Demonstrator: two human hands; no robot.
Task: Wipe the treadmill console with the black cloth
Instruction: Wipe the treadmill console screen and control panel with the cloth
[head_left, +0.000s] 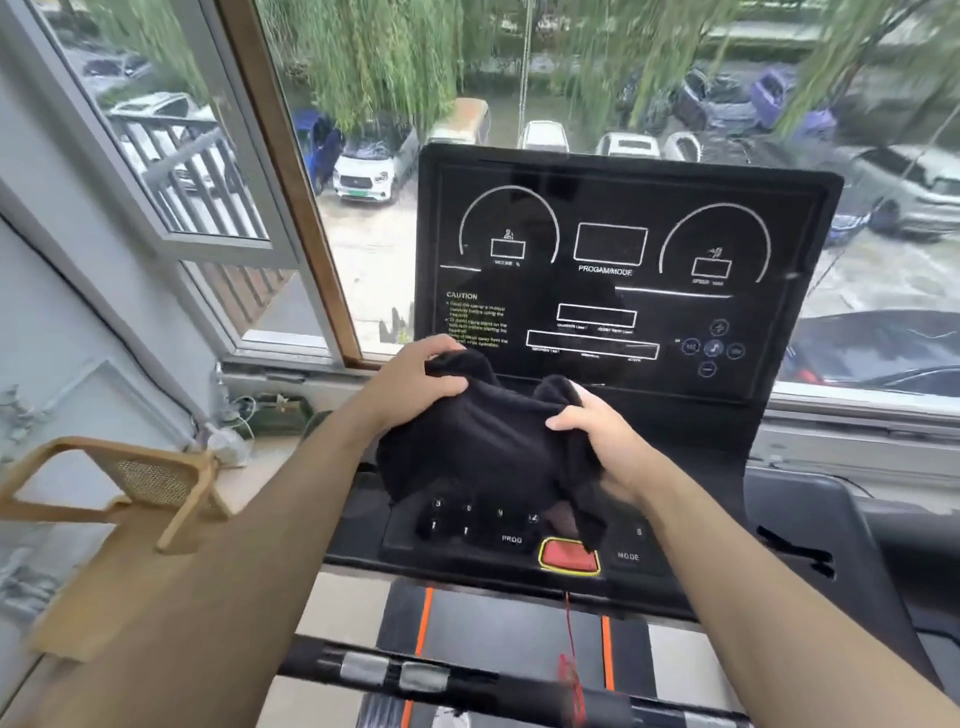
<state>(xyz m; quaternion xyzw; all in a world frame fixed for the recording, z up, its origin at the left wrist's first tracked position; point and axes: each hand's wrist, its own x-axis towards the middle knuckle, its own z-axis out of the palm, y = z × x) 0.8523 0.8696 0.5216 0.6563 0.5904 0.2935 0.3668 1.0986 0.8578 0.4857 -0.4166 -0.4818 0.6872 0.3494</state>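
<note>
The treadmill console is a black upright panel with white dial outlines and a caution text, standing in front of the window. Below it lies a button deck with a red stop key. A black cloth hangs bunched between both hands, just in front of the console's lower edge and over the button deck. My left hand grips the cloth's upper left corner. My right hand grips its right side. The cloth hides part of the buttons.
A wooden chair back stands at the left beside the treadmill. A handlebar with silver sensor pads crosses the bottom, with a red safety cord hanging over it. The belt with orange stripes lies below. A window frame rises behind.
</note>
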